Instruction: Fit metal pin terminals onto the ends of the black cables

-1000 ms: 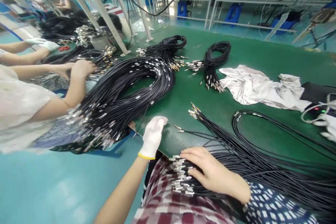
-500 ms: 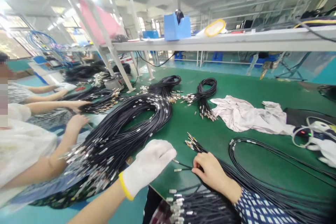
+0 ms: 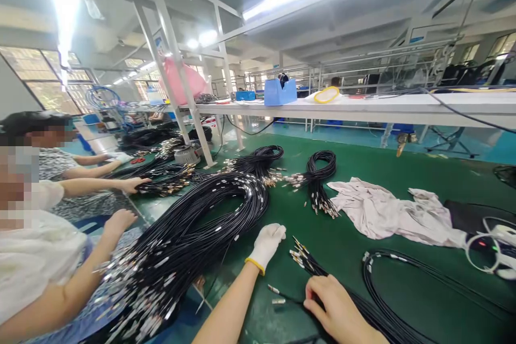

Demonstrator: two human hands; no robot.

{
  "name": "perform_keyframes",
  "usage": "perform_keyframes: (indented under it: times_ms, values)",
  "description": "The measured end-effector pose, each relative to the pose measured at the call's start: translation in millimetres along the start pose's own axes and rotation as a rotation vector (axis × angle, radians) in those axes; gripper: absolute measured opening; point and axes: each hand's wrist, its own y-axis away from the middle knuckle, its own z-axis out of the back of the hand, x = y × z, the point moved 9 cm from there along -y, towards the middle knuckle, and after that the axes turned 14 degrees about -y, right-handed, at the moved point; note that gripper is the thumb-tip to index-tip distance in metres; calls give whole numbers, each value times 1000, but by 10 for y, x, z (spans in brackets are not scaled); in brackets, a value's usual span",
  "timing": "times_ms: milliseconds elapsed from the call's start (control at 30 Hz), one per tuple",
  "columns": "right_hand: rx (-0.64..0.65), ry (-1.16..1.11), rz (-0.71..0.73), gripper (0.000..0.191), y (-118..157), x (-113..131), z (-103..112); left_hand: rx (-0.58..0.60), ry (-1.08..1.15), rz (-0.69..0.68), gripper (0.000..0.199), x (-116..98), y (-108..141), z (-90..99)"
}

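Note:
My left hand (image 3: 267,243), in a white glove with a yellow cuff, is over the green table beside the big coil of black cables (image 3: 237,199). Its fingers are curled together; whether anything is in them is hidden. My bare right hand (image 3: 332,303) is closed on a black cable (image 3: 294,299), and metal-tipped ends stick out to its left. Just beyond that hand lies a bundle of black cables (image 3: 318,267) with brass-coloured tips, running back under my wrist. Another looped cable (image 3: 371,269) rests to the right.
Two tied cable coils (image 3: 322,164) (image 3: 264,160) lie farther back. A crumpled pale cloth (image 3: 379,209) is at right, near a white-corded device (image 3: 484,250). A metal post (image 3: 201,134) stands on the table. Co-workers' hands (image 3: 133,185) handle cables at left.
The view has tilted upward. My left hand has moved forward, away from the cable ends by my right hand, and its fingers are more curled. My right hand stays on the cable.

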Motion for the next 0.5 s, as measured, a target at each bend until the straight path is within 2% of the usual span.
perform_keyframes:
  times_ms: [100,167,267,500]
  values:
    - [8,9,-22,12,-13,8,21,22,15,3,33,125,-28,-40]
    - [26,12,-27,12,-27,22,14,29,17,3,38,167,-59,-55]
    - [51,21,-22,11,-43,30,-13,40,-1,7,33,203,-85,-83]
    - [128,59,18,17,-70,-91,-90,62,-87,28,37,232,-84,-97]
